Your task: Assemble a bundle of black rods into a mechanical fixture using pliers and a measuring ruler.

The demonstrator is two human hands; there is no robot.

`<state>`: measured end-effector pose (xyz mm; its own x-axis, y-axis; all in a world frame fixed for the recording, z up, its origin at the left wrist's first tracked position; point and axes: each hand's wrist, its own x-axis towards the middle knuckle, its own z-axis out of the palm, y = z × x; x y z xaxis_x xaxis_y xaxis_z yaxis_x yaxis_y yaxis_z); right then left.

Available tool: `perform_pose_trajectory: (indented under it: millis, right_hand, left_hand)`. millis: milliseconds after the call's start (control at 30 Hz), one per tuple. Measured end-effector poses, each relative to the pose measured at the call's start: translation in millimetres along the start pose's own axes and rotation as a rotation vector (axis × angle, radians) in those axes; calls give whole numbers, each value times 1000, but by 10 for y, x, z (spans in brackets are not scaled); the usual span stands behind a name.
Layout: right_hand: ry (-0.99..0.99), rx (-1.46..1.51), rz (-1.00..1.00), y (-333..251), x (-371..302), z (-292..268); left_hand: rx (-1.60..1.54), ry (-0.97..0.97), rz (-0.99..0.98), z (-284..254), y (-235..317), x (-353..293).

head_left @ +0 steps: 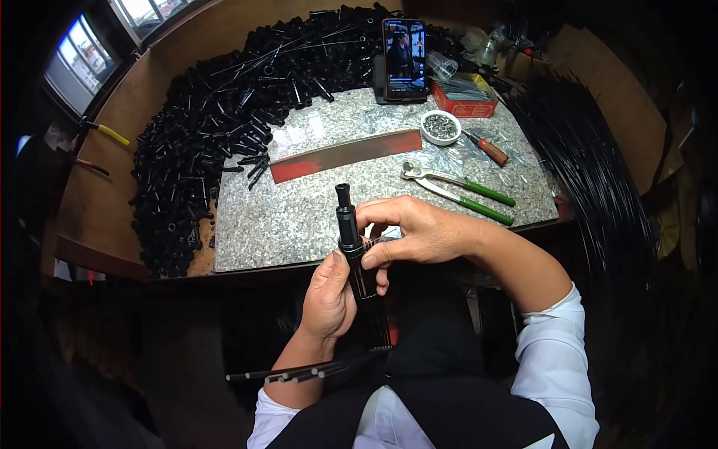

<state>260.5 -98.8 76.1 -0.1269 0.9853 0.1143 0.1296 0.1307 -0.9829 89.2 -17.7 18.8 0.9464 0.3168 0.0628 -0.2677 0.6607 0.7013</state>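
Observation:
In front of my body, just off the bench's near edge, I hold a black stepped tube (347, 224) nearly upright, its narrow end up. My left hand (329, 299) is closed round its lower part, the thumb pressed against the side below the collar. From the right, my right hand (407, 228) reaches to the same tube, fingers curled and thumb bent in by the collar. Thin dark rods or wires run between these fingers and down beneath the tube; their details are partly hidden. Several long dark rods (295, 374) with grey ends lie across my left forearm.
Black plastic parts (224, 97) heap up at left and back of the speckled slab (299, 217). On it are a red-brown strip (348, 153), green-handled pincers (464, 194), a screwdriver (488, 150), a white bowl (440, 129), a red box (465, 101) and a phone (404, 60). Black rods (587, 150) lie right.

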Motion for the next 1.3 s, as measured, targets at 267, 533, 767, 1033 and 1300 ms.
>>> perform_pose_trajectory:
  millis: [267, 533, 767, 1033, 1300]
  right_hand:
    - [90, -95, 23, -12, -12, 1]
    - [150, -122, 67, -36, 0, 56]
    - [126, -111, 141, -135, 17, 56]
    - [145, -195, 73, -38, 15, 17]
    - [468, -220, 7, 90, -84, 282]
  left_hand:
    - [53, 48, 7, 73, -1, 32]
    - [113, 100, 40, 40, -20, 40]
    - [103, 83, 23, 51, -12, 44]
    - [51, 7, 10, -3, -28, 75]
    - [52, 84, 20, -8, 24, 41]
